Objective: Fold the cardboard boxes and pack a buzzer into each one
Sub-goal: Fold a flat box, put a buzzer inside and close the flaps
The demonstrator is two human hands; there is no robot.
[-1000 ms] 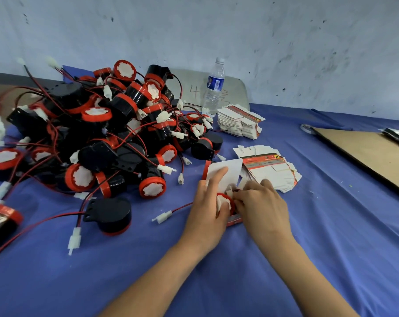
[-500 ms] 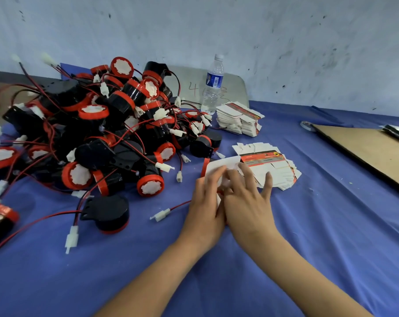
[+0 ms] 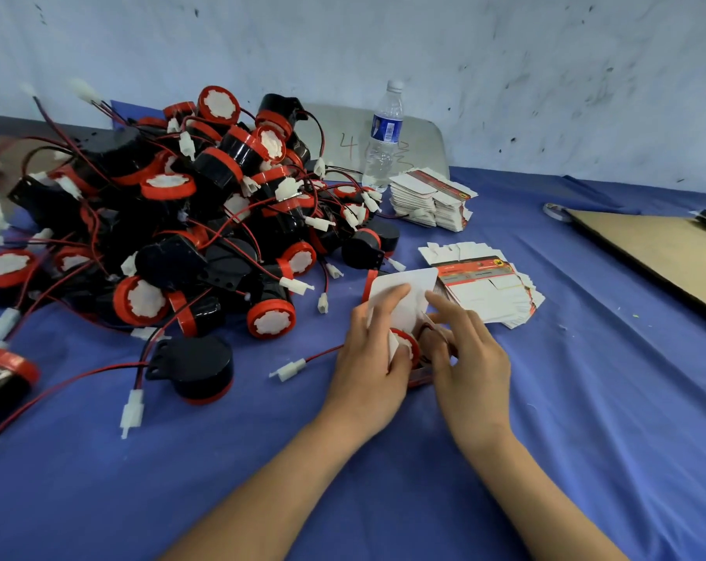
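Observation:
A small white and red cardboard box [image 3: 416, 285] stands on the blue cloth with its white top flap raised. A red-rimmed buzzer [image 3: 406, 344] sits in its open mouth. My left hand [image 3: 367, 358] grips the box from the left, with its index finger lying along the flap. My right hand [image 3: 472, 358] is at the box's right side. Its index finger points toward the flap and its other fingers curl round the buzzer's red and black wire [image 3: 430, 330]. The wire's white connector [image 3: 290, 368] trails out to the left on the cloth.
A big pile of black and red buzzers [image 3: 173, 220] with tangled wires fills the left. One loose buzzer [image 3: 197, 370] lies nearer me. Flat box blanks lie fanned [image 3: 492, 293] and stacked [image 3: 432, 196] behind. A water bottle [image 3: 383, 139], a tape roll [image 3: 555, 210] and a cardboard sheet [image 3: 658, 253] stand farther off.
My right hand lay flat over the box half a second ago. It has drawn back to the right side, and the flap and the buzzer show again.

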